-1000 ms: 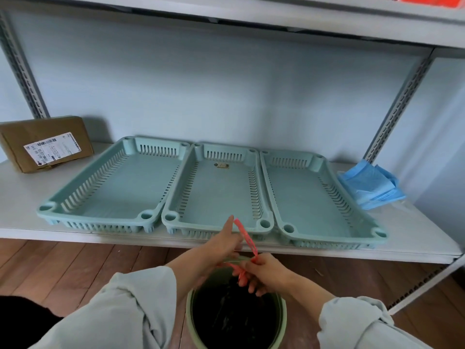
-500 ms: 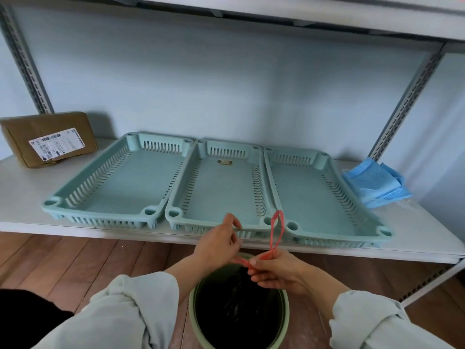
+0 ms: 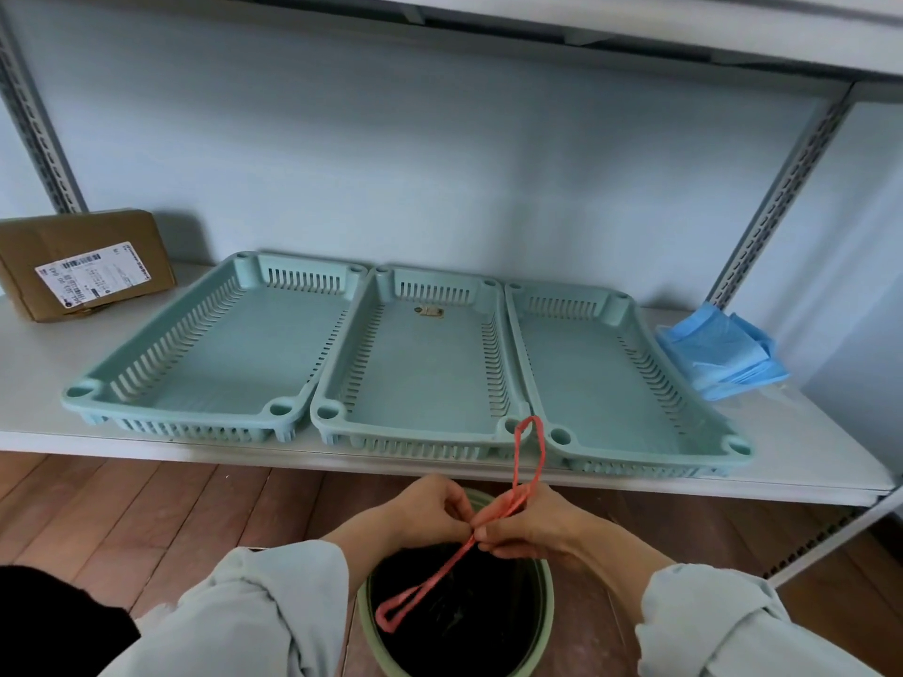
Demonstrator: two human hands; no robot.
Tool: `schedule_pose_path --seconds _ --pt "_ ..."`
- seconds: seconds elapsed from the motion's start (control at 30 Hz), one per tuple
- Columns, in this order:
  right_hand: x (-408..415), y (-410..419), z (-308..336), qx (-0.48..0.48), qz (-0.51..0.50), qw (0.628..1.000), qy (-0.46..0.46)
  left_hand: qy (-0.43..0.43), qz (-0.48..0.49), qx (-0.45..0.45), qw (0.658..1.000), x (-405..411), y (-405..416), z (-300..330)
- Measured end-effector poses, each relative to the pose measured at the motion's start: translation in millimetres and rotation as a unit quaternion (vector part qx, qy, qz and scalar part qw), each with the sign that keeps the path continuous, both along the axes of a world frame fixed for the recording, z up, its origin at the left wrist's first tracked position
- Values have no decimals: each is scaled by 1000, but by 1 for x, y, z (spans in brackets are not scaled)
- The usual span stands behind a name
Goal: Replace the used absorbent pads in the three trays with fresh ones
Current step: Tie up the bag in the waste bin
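Both hands (image 3: 481,522) have drawn together, pinching the red drawstring (image 3: 527,461) above the bin (image 3: 545,608)

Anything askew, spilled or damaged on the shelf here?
Nothing spilled or broken. The three trays sit bare, side by side. Only the blue pads look untidy: a loose, fanned stack right of them.

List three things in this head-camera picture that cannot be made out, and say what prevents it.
- Contents of the bin: head view, the black liner is too dark, and the lower edge cuts it off.
- Print on the box label: too small.
- Number of blue pads in the stack: layers overlap.
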State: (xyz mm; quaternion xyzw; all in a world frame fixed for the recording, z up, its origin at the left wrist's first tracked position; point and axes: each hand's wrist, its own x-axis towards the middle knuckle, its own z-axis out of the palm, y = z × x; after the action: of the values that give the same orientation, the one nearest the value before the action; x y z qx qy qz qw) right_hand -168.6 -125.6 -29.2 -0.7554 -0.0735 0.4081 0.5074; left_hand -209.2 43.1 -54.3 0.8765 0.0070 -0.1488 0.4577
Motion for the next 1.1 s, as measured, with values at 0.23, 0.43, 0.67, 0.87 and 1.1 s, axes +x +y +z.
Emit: schedule_pose_path --seconds 0.23,0.43,0.67,0.87,1.1 --pt "3 11 -10 -177 44 933 -310 25 6 -40 999 -2 -7 3" --pt "1 8 -19 -84 -32 943 -321 95 42 -102 989 -3 0 10" --pt "0 9 -17 -25 -50 956 -289 82 18 -91 992 -4 7 10" --pt "3 4 -17 -40 -35 965 -256 92 81 -75 990 -3 0 10" --pt "9 -19 -22 -170 54 975 -131 12 25 305 952 -3 4 5"
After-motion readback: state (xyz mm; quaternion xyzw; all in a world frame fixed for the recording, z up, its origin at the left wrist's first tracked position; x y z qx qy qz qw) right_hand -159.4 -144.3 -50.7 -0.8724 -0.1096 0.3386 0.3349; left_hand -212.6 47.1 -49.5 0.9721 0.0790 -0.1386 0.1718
